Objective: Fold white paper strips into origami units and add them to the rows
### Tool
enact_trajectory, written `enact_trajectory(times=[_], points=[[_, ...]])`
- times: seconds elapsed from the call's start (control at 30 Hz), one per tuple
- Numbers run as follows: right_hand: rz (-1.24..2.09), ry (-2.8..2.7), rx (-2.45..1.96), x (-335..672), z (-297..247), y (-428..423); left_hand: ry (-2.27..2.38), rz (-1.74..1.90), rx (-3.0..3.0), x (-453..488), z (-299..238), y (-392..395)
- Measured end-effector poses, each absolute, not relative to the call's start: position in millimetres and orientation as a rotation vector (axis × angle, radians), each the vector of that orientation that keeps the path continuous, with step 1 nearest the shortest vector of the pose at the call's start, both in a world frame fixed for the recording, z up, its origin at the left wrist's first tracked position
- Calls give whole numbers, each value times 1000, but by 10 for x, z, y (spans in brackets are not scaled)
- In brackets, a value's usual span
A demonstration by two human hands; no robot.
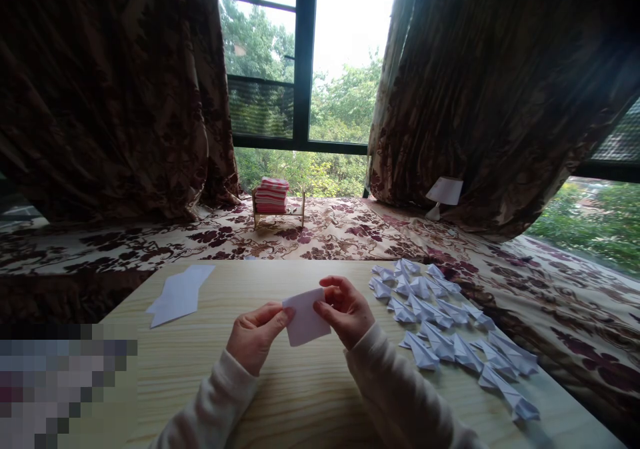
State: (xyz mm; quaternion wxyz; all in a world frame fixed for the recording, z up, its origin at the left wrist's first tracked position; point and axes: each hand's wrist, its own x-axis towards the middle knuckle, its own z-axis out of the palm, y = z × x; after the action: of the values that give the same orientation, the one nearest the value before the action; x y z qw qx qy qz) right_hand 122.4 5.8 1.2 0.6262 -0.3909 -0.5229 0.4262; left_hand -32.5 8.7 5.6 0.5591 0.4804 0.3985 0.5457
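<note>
A small white sheet of paper [306, 317] is held up just above the light wooden table [280, 396]. My left hand [254, 337] pinches its left edge between thumb and fingers. My right hand [345, 309] pinches its right edge, fingers curled. Both sleeves are cream-coloured. To the right of my hands lie several folded white paper pieces [440, 322], spread in a loose band across the table's right side. A small stack of flat white sheets [179, 294] lies at the table's far left.
Behind the table runs a floral-covered ledge [350, 229] with a small wooden rack holding red-striped cloth [273, 199] and a small white lamp [443, 194]. Dark floral curtains [110, 89] flank a window. A blurred patch covers the lower left corner.
</note>
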Motion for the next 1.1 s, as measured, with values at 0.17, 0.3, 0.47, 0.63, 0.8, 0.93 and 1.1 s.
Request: enact_trajectory(times=[0.17, 0.3, 0.47, 0.63, 0.8, 0.93, 1.1], points=[[574, -1552, -965, 1253, 124, -14, 992, 1211, 1398, -334, 98, 34], [549, -1731, -946, 1244, 155, -28, 1007, 1137, 1665, -310, 130, -34], [573, -1802, -931, 1232, 130, -15, 988, 1077, 1777, -267, 166, -80], [575, -1795, -938, 1195, 156, -59, 995, 1060, 1790, -272, 167, -69], [550, -1619, -988, 1195, 157, 6, 962, 1033, 1790, -267, 217, -74], [686, -1294, -1047, 1460, 197, 140, 974, 1063, 1834, -295, 242, -67], [749, -857, -1083, 1704, 295, 189, 1129, 1157, 1642, -352, 232, 17]])
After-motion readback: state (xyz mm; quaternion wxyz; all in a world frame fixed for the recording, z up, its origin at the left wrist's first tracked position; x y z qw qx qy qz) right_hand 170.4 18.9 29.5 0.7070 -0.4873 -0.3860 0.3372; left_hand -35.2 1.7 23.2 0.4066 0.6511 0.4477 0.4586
